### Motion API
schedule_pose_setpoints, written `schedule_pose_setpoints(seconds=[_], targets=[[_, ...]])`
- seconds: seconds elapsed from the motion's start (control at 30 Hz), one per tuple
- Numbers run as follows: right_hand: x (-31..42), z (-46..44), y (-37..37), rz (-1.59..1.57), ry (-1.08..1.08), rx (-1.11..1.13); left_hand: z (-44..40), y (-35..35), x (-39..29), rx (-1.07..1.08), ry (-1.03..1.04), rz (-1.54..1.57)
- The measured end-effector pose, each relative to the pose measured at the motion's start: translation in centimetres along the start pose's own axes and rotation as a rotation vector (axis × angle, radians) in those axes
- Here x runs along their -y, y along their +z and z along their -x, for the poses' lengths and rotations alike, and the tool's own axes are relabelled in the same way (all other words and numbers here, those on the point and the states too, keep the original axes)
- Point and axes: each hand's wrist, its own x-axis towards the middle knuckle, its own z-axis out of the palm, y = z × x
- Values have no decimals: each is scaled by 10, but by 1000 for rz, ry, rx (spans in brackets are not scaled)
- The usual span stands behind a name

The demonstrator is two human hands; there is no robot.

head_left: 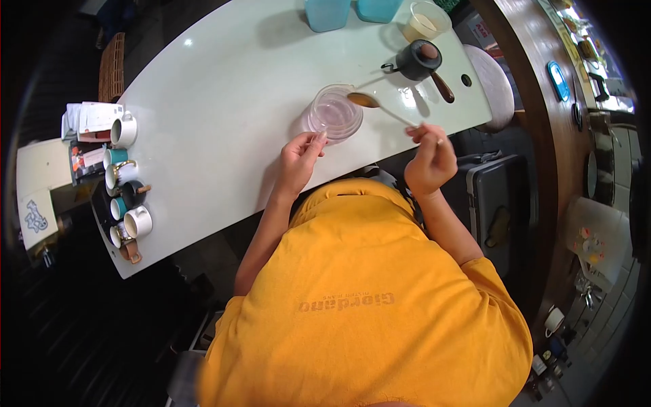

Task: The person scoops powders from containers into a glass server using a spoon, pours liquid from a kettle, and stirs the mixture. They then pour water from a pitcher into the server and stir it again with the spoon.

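Note:
A clear round glass bowl (pixel 332 117) stands near the front edge of the white table. My left hand (pixel 302 161) is closed at its near side, thumb and fingers pinched against the glass. What lies inside looks clear or faintly pink, and I cannot tell whether it is liquid. Over the table's front edge, my right hand (pixel 432 159) grips a long-handled spoon (pixel 393 117) by the end of its handle. The spoon's brownish bowl hangs at the right rim of the glass; whether it touches is unclear.
A dark pot (pixel 416 61) with a wooden handle sits back right. Behind it are a clear tub (pixel 426 24) of pale contents and two teal containers (pixel 327 13). Several mugs (pixel 138 222) line the table's left end. A dark case (pixel 502 197) stands below on the right.

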Motion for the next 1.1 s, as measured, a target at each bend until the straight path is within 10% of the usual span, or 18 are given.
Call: schedule_pose_setpoints(seconds=[0.13, 0.5, 1.1], targets=[[-35, 5, -24, -112, 386, -337, 1, -1, -3, -7, -11, -92], [-82, 1, -50, 146, 686, -225, -2, -9, -1, -110, 85, -186], [-96, -30, -82, 828, 149, 330, 8, 19, -14, -118, 31, -256]])
